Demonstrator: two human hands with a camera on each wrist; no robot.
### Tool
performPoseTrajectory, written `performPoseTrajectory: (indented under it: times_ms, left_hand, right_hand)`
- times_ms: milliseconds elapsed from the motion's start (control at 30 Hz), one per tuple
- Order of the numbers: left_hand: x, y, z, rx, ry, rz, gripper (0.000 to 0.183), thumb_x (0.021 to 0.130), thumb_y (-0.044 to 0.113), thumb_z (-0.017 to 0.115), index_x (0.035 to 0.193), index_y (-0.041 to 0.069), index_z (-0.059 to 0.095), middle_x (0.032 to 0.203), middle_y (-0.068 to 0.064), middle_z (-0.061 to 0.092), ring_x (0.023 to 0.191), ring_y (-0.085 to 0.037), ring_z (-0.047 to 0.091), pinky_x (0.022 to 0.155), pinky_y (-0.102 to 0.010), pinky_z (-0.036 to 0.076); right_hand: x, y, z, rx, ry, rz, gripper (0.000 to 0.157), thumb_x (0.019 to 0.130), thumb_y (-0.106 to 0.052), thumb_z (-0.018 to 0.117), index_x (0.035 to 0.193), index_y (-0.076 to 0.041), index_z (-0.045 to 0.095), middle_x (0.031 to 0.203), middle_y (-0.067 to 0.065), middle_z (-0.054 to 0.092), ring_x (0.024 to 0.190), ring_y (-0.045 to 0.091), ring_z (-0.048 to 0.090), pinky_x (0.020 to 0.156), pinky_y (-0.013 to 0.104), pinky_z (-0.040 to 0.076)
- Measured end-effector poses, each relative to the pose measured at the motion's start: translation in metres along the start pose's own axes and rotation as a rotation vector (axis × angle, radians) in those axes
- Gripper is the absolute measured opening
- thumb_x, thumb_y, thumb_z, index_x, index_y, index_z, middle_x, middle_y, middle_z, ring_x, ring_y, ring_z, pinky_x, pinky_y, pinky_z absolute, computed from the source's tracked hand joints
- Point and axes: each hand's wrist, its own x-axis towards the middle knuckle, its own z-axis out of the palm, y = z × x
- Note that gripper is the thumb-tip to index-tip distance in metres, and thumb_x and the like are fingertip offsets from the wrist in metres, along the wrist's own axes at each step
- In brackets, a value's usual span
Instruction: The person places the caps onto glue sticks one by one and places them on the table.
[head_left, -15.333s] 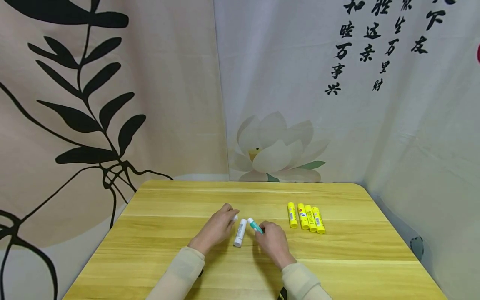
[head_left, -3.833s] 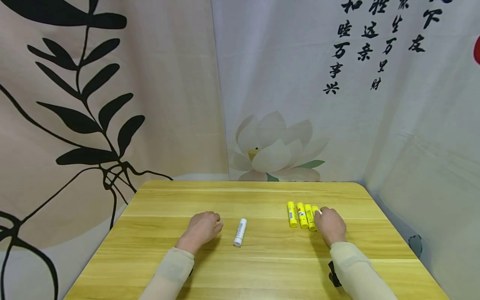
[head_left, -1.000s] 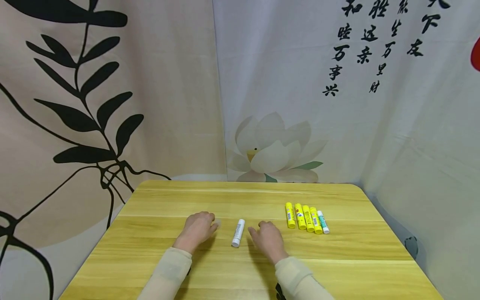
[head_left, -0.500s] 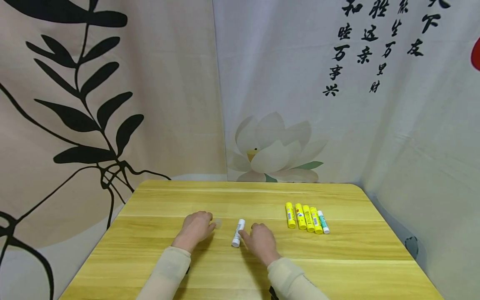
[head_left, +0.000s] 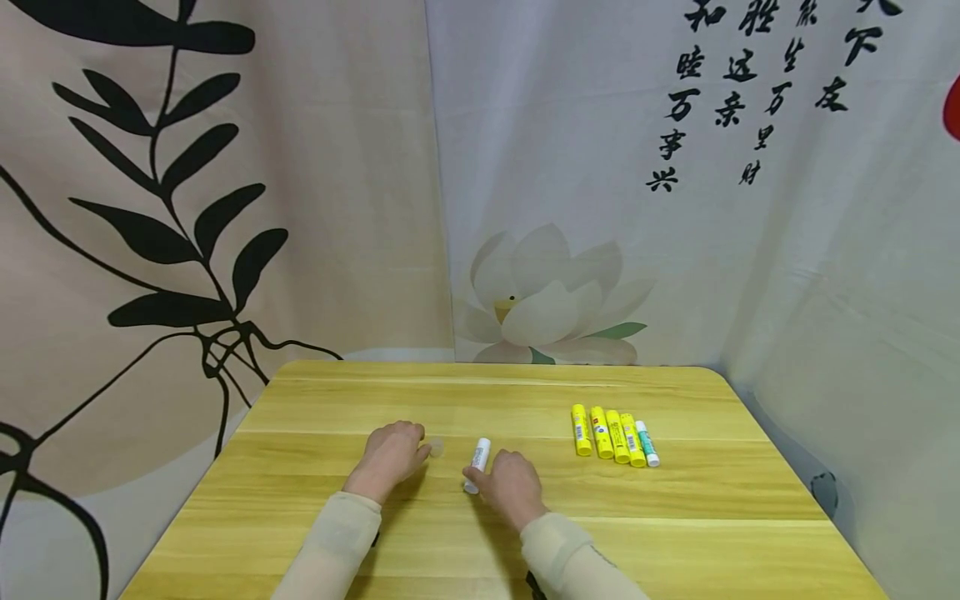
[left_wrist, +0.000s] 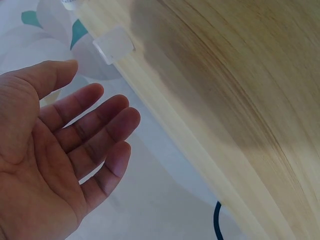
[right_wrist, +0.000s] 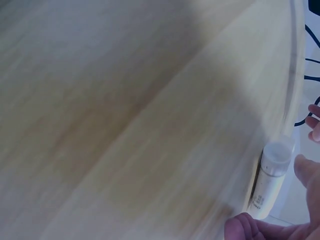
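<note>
A white glue stick (head_left: 481,454) lies on the table in front of me. My right hand (head_left: 512,486) is at its near end, the thumb overlapping it in the head view. In the right wrist view the glue stick (right_wrist: 269,187) lies between the spread thumb and the fingers (right_wrist: 240,227), with a gap on the thumb side. My left hand (head_left: 390,458) hovers left of it, palm bare and fingers loosely bent in the left wrist view. Just beyond its fingertips sits a small translucent cap (head_left: 437,447), also in the left wrist view as a pale cap (left_wrist: 114,45).
Toward the right, several yellow glue sticks (head_left: 616,436) lie side by side in a row. A teal and white glue stick (head_left: 647,443) ends the row on its right. The wooden table (head_left: 337,400) backs onto a printed curtain (head_left: 360,208).
Earlier the right hand held the teal glue stick, which now lies at the row's right end. That hand has since come left to the white glue stick. The cap now stands free beside the left hand.
</note>
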Motion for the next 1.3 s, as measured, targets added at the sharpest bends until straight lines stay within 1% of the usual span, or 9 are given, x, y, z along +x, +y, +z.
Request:
performPoseTrajectory:
  times_ms: [100, 233, 433, 533, 700, 867, 1000, 1100, 1300]
  left_hand:
    - [-0.0003, 0.0002, 0.0002, -0.006, 0.004, 0.002, 0.022, 0.092, 0.026, 0.072, 0.079, 0.010, 0.065, 0.069, 0.001, 0.056, 0.058, -0.011, 0.047, 0.050, -0.029, 0.044]
    - [0.0001, -0.0002, 0.0002, -0.007, 0.019, 0.009, 0.022, 0.091, 0.026, 0.073, 0.079, 0.009, 0.066, 0.069, 0.000, 0.057, 0.058, -0.012, 0.048, 0.050, -0.030, 0.045]
    - [0.0011, 0.0004, -0.0012, -0.009, 0.004, 0.000, 0.022, 0.091, 0.025, 0.073, 0.079, 0.009, 0.065, 0.069, 0.000, 0.057, 0.058, -0.012, 0.049, 0.051, -0.031, 0.045]
    - [0.0010, 0.0007, -0.0020, -0.008, 0.000, 0.005, 0.021, 0.092, 0.025, 0.072, 0.080, 0.008, 0.066, 0.071, -0.001, 0.058, 0.059, -0.013, 0.050, 0.051, -0.031, 0.046]
    - [0.0009, 0.0014, -0.0017, -0.005, 0.018, 0.021, 0.020, 0.091, 0.024, 0.073, 0.081, 0.008, 0.066, 0.071, -0.001, 0.059, 0.059, -0.012, 0.051, 0.051, -0.030, 0.047]
    - [0.0021, 0.0027, -0.0011, -0.001, 0.023, 0.024, 0.021, 0.091, 0.024, 0.073, 0.080, 0.009, 0.065, 0.071, -0.001, 0.059, 0.060, -0.012, 0.052, 0.052, -0.031, 0.047]
    - [0.0028, 0.0038, -0.0004, 0.003, 0.029, 0.026, 0.022, 0.091, 0.025, 0.073, 0.078, 0.010, 0.063, 0.069, -0.001, 0.058, 0.059, -0.012, 0.051, 0.051, -0.031, 0.047]
    - [0.0032, 0.0043, 0.0000, 0.006, 0.031, 0.027, 0.022, 0.091, 0.025, 0.073, 0.078, 0.010, 0.063, 0.068, 0.000, 0.057, 0.058, -0.012, 0.051, 0.050, -0.030, 0.046]
    - [0.0048, 0.0045, 0.0024, -0.005, 0.010, 0.023, 0.019, 0.091, 0.025, 0.074, 0.089, 0.008, 0.067, 0.077, -0.003, 0.063, 0.067, -0.017, 0.060, 0.055, -0.034, 0.051]
  right_hand:
    - [0.0011, -0.0005, 0.0040, -0.003, 0.001, 0.003, 0.058, 0.086, -0.055, 0.070, 0.078, 0.001, 0.057, 0.067, 0.008, 0.049, 0.054, 0.018, 0.047, 0.046, 0.031, 0.042]
    - [0.0020, -0.0015, 0.0070, -0.006, 0.013, -0.010, 0.058, 0.086, -0.057, 0.069, 0.073, -0.003, 0.053, 0.062, 0.006, 0.048, 0.050, 0.016, 0.046, 0.043, 0.030, 0.040]
    - [0.0031, -0.0022, 0.0098, -0.025, 0.031, -0.019, 0.056, 0.087, -0.057, 0.068, 0.070, -0.006, 0.052, 0.058, 0.003, 0.047, 0.046, 0.014, 0.045, 0.039, 0.028, 0.038]
    - [0.0027, -0.0028, 0.0105, -0.017, 0.037, -0.017, 0.055, 0.086, -0.056, 0.070, 0.070, -0.006, 0.052, 0.058, 0.002, 0.048, 0.047, 0.014, 0.046, 0.040, 0.028, 0.039]
    - [0.0013, -0.0045, 0.0098, -0.026, 0.046, -0.018, 0.053, 0.085, -0.052, 0.073, 0.075, -0.003, 0.055, 0.061, 0.003, 0.047, 0.050, 0.016, 0.047, 0.042, 0.029, 0.040]
    - [0.0011, -0.0038, 0.0087, -0.053, 0.043, -0.029, 0.047, 0.086, -0.044, 0.074, 0.072, -0.004, 0.055, 0.061, 0.003, 0.048, 0.051, 0.016, 0.047, 0.044, 0.030, 0.041]
    - [0.0008, -0.0009, 0.0065, -0.048, 0.067, -0.054, 0.039, 0.085, -0.034, 0.075, 0.070, -0.005, 0.055, 0.059, 0.003, 0.049, 0.051, 0.016, 0.048, 0.044, 0.033, 0.042]
    - [0.0006, 0.0016, 0.0053, -0.042, 0.081, -0.065, 0.032, 0.086, -0.025, 0.073, 0.070, -0.004, 0.054, 0.059, 0.004, 0.049, 0.051, 0.017, 0.047, 0.044, 0.034, 0.042]
    - [-0.0001, 0.0044, 0.0027, -0.064, 0.076, -0.068, 0.025, 0.087, -0.016, 0.067, 0.072, -0.001, 0.055, 0.060, 0.006, 0.047, 0.050, 0.017, 0.046, 0.043, 0.034, 0.042]
